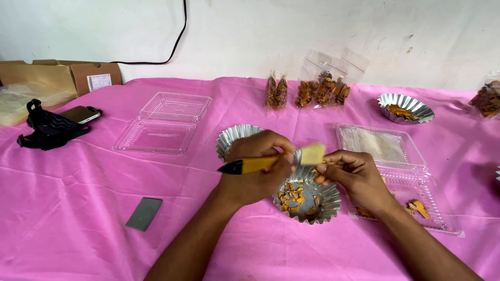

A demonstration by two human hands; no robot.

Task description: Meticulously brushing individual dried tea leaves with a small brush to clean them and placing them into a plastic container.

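My left hand [258, 171] grips a knife with a yellow and black handle [250, 165], held level over the pink tablecloth. My right hand [351, 174] pinches a small pale yellowish piece [312, 154] at the knife's blade end. Both hands hover just above a fluted foil cup [325, 205] that holds several small orange chips [294, 196]. A second, empty-looking foil cup [232, 136] stands just behind my left hand, partly hidden by it.
An open clear clamshell box [161, 125] lies at left, another [411, 174] at right with a few orange pieces. Small bags of chips [307, 92] stand at the back, beside a third foil cup [406, 107]. A grey flat stone [144, 214], phone and black strap [52, 127], cardboard box [62, 78].
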